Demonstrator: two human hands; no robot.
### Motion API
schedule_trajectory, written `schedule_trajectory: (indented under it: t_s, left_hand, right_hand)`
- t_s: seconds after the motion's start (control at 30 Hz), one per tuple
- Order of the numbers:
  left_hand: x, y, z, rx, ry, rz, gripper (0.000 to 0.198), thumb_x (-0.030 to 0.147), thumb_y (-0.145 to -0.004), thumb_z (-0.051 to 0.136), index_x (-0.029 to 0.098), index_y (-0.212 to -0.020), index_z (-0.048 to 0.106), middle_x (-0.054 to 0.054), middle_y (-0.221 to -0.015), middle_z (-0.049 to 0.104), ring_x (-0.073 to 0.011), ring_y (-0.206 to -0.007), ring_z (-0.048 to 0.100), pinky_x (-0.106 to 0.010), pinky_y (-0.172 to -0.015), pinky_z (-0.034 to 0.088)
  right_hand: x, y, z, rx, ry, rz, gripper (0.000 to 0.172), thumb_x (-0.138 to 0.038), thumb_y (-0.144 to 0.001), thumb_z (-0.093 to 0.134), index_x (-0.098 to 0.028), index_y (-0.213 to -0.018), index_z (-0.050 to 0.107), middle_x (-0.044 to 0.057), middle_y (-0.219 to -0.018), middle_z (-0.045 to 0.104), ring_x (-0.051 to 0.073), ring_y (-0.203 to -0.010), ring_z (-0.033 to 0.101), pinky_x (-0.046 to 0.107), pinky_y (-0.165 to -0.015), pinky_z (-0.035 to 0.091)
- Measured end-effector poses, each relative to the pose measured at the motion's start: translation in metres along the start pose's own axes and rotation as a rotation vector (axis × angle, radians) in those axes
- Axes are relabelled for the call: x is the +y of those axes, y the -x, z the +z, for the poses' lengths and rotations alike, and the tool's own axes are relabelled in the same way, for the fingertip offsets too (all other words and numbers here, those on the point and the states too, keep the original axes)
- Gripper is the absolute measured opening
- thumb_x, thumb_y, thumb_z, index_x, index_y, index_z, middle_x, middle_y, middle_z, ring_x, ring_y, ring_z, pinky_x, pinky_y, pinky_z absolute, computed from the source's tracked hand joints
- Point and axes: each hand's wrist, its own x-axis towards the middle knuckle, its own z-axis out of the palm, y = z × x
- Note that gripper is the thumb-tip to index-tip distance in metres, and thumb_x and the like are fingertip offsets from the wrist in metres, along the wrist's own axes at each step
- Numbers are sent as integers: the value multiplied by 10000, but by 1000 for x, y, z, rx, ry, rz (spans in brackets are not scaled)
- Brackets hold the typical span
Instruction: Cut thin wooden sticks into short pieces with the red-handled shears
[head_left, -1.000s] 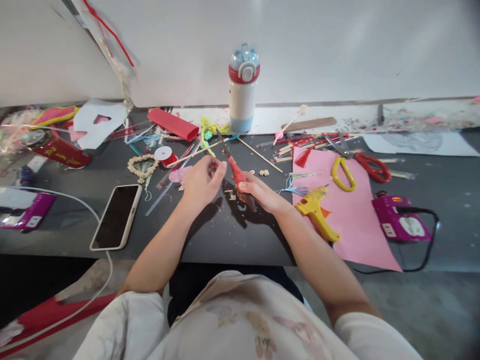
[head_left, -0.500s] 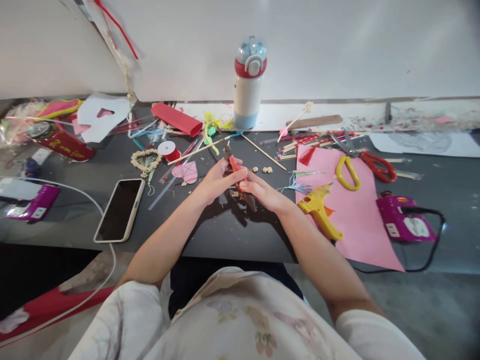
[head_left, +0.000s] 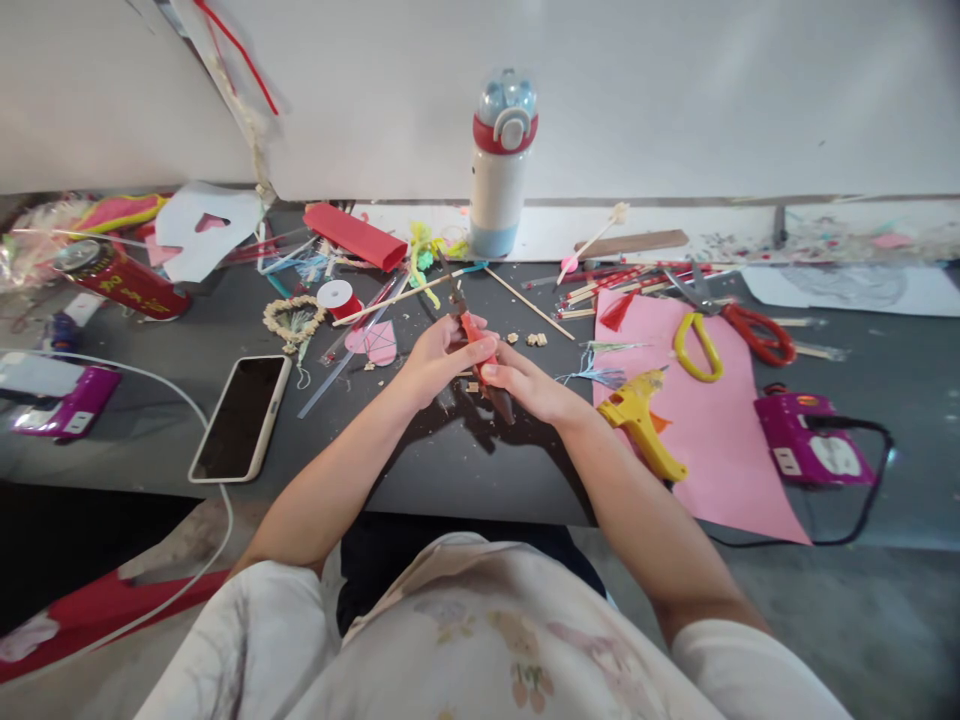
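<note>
Over the middle of the table, both hands are closed round a pair of red-handled pliers [head_left: 470, 328]. The dark metal jaws point away from me, and the dark handle ends slant toward me. My left hand [head_left: 439, 362] wraps the pliers from the left, its thumb across the handle. From the other side my right hand [head_left: 525, 378] grips the lower handles, with the fingertips partly hidden. Beyond the jaws lies a thin wooden stick [head_left: 409, 300], and whether the jaws touch it I cannot tell. Small pale wooden pieces [head_left: 536, 340] are scattered near my right hand.
A bottle [head_left: 499, 190] stands at the back. On the right are a yellow glue gun [head_left: 641, 425], pink paper [head_left: 720, 440] and scissors [head_left: 697, 345]. A phone [head_left: 241, 420], ribbon spool [head_left: 337, 299], beaded heart [head_left: 289, 318] and red can [head_left: 124, 280] are at left.
</note>
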Motion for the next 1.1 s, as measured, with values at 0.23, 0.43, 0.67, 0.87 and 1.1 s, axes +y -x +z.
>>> schedule_trajectory:
  t_s: [0.23,0.43,0.67,0.87,1.1]
  left_hand:
    - [0,-1,-5,-52,-81,-2,610,576,-694,798,158,-1087,588,-122,-1098,722,-248,-1030,683,-413,-941,511]
    - [7,-4,-21,5,-433,185,536,626,-785,676,169,-1056,609,-97,-1063,690,-200,-957,657,-338,-833,517]
    - [21,-3,-36,635,-1031,600,127,336,-861,632,211,-871,607,-65,-912,645,-220,-930,604,-391,-889,483]
    - [16,-5,-45,529,-1124,577,133,273,-912,539,204,-983,629,-79,-994,684,-224,-978,621,-365,-884,475]
    - [19,-2,-46,504,-1101,606,238,323,-968,457,209,-947,665,-54,-921,710,-180,-885,642,-318,-825,485]
  right_hand:
    - [7,-5,0,20,-16,-40,553,-496,-845,564,-175,-1294,532,114,-1287,565,295,-1238,500,468,-1058,405]
    - [10,-3,0,135,-10,92,474,-536,-807,650,-189,-1104,523,59,-915,611,229,-879,604,373,-742,512]
    - [11,-1,-4,107,97,74,497,-559,-777,704,-201,-1026,466,-6,-796,527,160,-719,530,294,-630,443]
    - [3,3,0,1,105,95,517,-557,-786,703,-204,-1075,461,-24,-768,518,147,-676,515,281,-617,406]
    - [3,6,-3,-52,92,85,585,-570,-800,688,-190,-1182,463,11,-893,572,163,-774,544,301,-696,426]
